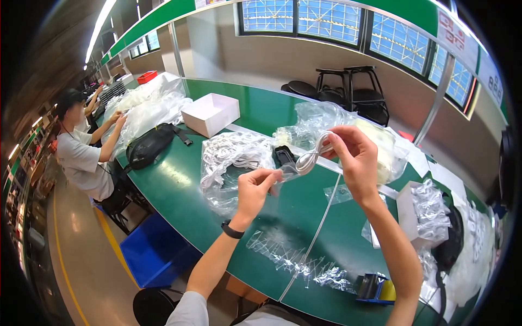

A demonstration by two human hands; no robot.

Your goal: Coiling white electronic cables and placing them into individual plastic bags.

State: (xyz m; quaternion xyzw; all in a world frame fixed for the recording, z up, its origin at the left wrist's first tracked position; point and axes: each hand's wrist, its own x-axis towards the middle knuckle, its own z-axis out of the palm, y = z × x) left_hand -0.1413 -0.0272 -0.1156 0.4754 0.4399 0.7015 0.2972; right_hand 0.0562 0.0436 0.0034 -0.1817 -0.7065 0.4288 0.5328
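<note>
Apparent bagging step: left hand [254, 190] pinches clear bag [290, 173], right hand [356, 160] grips coiled white cable [309, 161]; insertion would require alignment.

Overhead tube light [98, 30] is glowing; glare is whitening the green tabletop [296, 209]; lens is bending edges, blackening corners.

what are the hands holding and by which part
The right hand pinches a coiled white cable by its upper end; the left hand, a clear plastic bag, apparently by its edge.
</note>
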